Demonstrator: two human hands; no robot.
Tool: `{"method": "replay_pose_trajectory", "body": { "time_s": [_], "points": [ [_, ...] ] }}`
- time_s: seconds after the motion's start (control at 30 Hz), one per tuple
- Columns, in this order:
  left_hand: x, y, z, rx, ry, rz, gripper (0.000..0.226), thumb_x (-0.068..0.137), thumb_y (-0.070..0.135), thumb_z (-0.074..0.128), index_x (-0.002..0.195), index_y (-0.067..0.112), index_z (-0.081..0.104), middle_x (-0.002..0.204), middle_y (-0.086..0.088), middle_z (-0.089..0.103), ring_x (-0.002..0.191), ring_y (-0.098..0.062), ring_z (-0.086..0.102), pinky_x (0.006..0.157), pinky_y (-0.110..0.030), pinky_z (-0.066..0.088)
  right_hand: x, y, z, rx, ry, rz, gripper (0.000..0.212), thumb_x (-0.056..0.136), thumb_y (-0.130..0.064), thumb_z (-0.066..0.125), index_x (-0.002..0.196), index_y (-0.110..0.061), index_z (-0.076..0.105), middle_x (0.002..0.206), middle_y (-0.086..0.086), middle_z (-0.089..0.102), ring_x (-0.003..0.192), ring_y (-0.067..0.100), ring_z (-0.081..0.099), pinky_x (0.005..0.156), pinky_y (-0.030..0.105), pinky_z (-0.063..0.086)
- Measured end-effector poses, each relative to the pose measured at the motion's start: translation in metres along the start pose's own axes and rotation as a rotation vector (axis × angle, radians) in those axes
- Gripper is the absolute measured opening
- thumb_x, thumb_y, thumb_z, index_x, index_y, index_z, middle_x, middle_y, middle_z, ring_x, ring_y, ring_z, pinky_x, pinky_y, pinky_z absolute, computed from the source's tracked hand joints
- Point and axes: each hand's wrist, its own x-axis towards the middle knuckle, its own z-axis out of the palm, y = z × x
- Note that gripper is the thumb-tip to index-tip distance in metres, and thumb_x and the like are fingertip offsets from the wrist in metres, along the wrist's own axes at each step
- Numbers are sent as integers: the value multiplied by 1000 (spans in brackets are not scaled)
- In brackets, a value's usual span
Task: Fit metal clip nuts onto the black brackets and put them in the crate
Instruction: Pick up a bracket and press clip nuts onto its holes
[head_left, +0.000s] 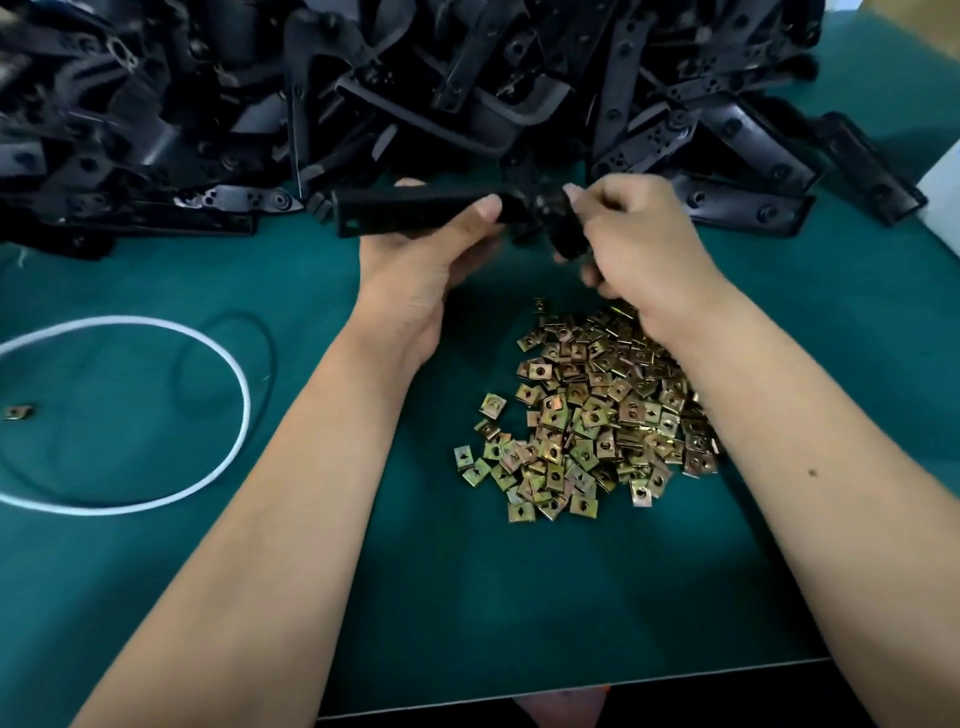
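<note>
A long black bracket (405, 210) is held level above the green table. My left hand (431, 254) grips its middle from below, thumb on top. My right hand (639, 234) curls round the bracket's right end, fingers pinched at it; whether a clip nut sits between them is hidden. A heap of several brass-coloured clip nuts (587, 415) lies on the table under my right wrist. No crate is in view.
A big pile of black brackets (363, 93) fills the back of the green table (156, 571). A white cord loop (208, 343) and one stray clip nut (18, 412) lie at the left. The table's front edge runs along the bottom.
</note>
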Motion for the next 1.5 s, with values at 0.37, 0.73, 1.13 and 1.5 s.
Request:
{"method": "replay_pose_trajectory", "body": {
  "time_s": [0.37, 0.73, 1.13, 1.5],
  "points": [
    [9, 7, -9, -264, 151, -53, 22, 105, 18, 59, 121, 5, 53, 111, -16, 62, 84, -23, 62, 80, -35, 58, -8, 2, 5, -636, -266, -292, 21, 80, -41, 87, 79, -27, 71, 72, -13, 67, 69, 6, 65, 71, 32, 56],
    [9, 6, -2, -351, 318, -185, 12, 110, 16, 44, 108, 8, 53, 84, -8, 67, 63, -18, 66, 55, -27, 54, -22, -4, 28, 438, -67, -155, 10, 87, 7, 75, 93, 0, 72, 80, 14, 74, 67, 22, 73, 64, 27, 59],
    [5, -1, 6, -107, 508, -30, 25, 110, 32, 44, 93, 13, 44, 95, -9, 53, 89, -24, 55, 95, -52, 53, -40, -16, 50, 844, -49, 61, 11, 86, 7, 75, 93, 0, 71, 82, 13, 75, 74, 25, 76, 63, 23, 59],
    [4, -7, 12, 40, 502, 50, 29, 110, 32, 41, 87, 14, 40, 89, -9, 45, 84, -23, 46, 79, -41, 44, -44, -18, 50, 824, -33, 106, 11, 85, 4, 77, 87, -5, 72, 73, 6, 74, 65, 18, 73, 53, 22, 54]
  ]
}}
